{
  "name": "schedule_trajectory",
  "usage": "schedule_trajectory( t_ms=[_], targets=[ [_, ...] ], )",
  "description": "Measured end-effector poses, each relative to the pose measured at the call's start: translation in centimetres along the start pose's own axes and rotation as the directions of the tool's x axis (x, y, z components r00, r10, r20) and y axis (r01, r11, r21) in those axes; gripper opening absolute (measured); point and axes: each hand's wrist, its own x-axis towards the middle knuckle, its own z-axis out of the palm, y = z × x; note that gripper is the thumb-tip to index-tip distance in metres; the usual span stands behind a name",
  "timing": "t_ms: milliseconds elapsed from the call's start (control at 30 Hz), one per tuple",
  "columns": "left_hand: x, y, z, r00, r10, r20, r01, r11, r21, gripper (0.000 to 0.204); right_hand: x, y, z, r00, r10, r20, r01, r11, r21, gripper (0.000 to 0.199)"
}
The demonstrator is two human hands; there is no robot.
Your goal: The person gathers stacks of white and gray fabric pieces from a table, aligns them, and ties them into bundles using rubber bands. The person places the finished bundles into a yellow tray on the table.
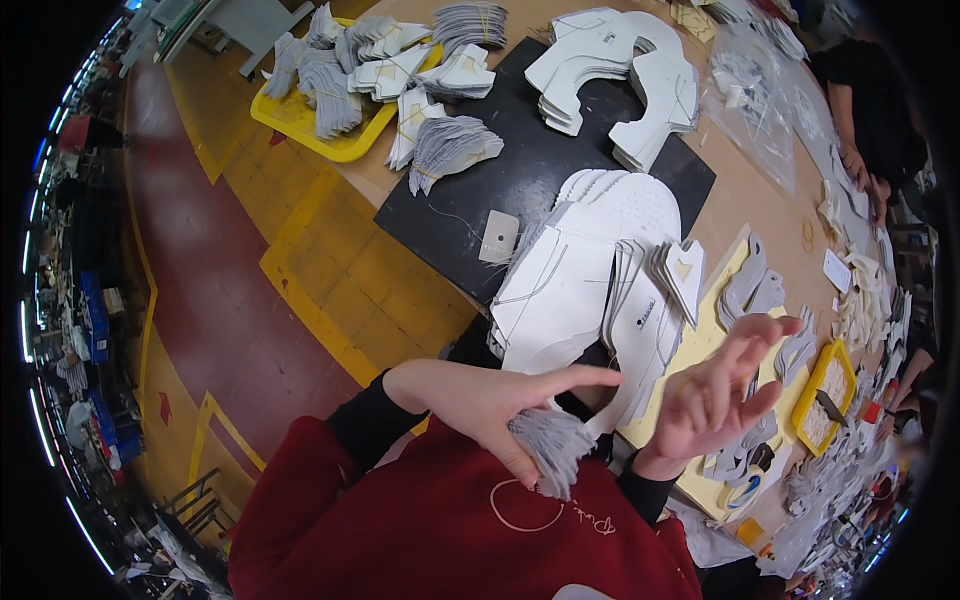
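My left hand [480, 400] grips a bundle of grey fabric pieces [553, 447] close to my body, its thumb and fingers round the stack. To the right, my right hand [715, 395] is raised with its fingers apart and nothing in it. Just beyond both hands lies a fanned stack of white curved shoe-upper pieces [570, 270], with loose threads on it. A smaller stack of white pieces [682, 278] rests on its right side.
A black mat [440, 220] lies under more white U-shaped stacks [650, 70]. At the far left, a yellow tray [345, 150] holds several grey-and-white bundles. On the right are grey cut pieces [745, 280], a tape roll [742, 490], a yellow tray [845, 365] and other people's hands [868, 180].
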Motion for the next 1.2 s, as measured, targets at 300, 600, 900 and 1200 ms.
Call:
schedule_trajectory(
  t_ms=[300, 600, 900, 1200],
  targets=[
    [-0.7, 0.9, -1.4, 0.789, 0.473, -0.392, -0.614, 0.616, -0.494, 0.08, -1.8, 1.2, -0.1, 0.948, 0.234, -0.214, -0.267, 0.225, -0.937, 0.028],
    [0.3, -0.3, -0.6, 0.773, 0.431, -0.465, -0.632, 0.583, -0.511, 0.079, -0.3, 4.0, 0.5, 0.988, 0.109, -0.114, -0.086, -0.234, -0.968, 0.032],
    [0.8, -0.1, -0.5, 0.753, 0.396, -0.526, -0.558, 0.807, -0.192, 0.068, -0.3, 3.9, 0.4, 0.998, 0.002, -0.067, -0.063, -0.312, -0.948, 0.031],
    [1.6, 0.4, -0.1, 0.759, 0.361, -0.542, -0.554, 0.796, -0.244, 0.061, -0.5, 4.2, -0.4, 0.995, 0.026, -0.096, -0.09, -0.176, -0.98, 0.042]
  ],
)
